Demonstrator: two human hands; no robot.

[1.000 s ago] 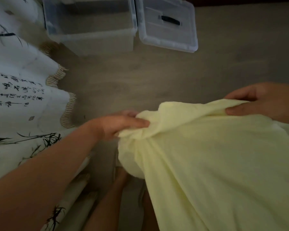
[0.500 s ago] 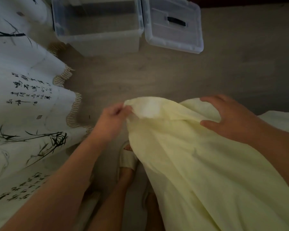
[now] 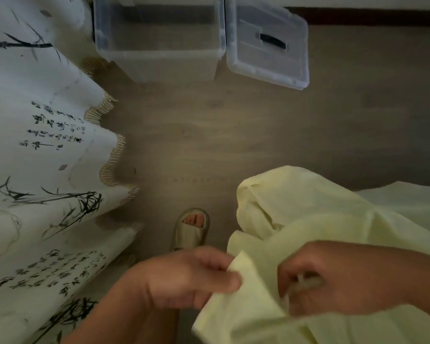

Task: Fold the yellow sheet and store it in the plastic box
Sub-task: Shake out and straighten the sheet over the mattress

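In the lower middle of the frame the left hand (image 3: 184,276) pinches a corner of the yellow sheet (image 3: 320,212) between thumb and fingers, and the corner sticks up as a pale flap just right of the fingertips. Close beside it, in the lower right, the right hand (image 3: 338,279) has its fingers curled into a fistful of the same fabric, with a bit of cloth showing inside the curl. The two hands are near each other but not touching.

The rest of the sheet is bunched and unfolded. It rises in a rounded hump above the hands and spreads down and right past the bottom edge of the frame. Behind it, at the right edge, lies a paler stretch of fabric (image 3: 407,194); it may be another part of the sheet or a separate cloth, since the dim light does not let me tell.

The clear plastic box (image 3: 169,65) stands open on the wooden floor (image 3: 258,135) at the top of the frame, well apart from the sheet, and nothing shows inside it. Its clear lid (image 3: 266,63), with a dark handle (image 3: 272,42), lies flat just to the right of the box.

A white cloth (image 3: 35,150) printed with ink bamboo and calligraphy hangs along the left side, its fringed edge waving toward the floor. Between that cloth and the sheet, a foot in an open-toed slipper (image 3: 190,232) stands on the floor just above the left hand.
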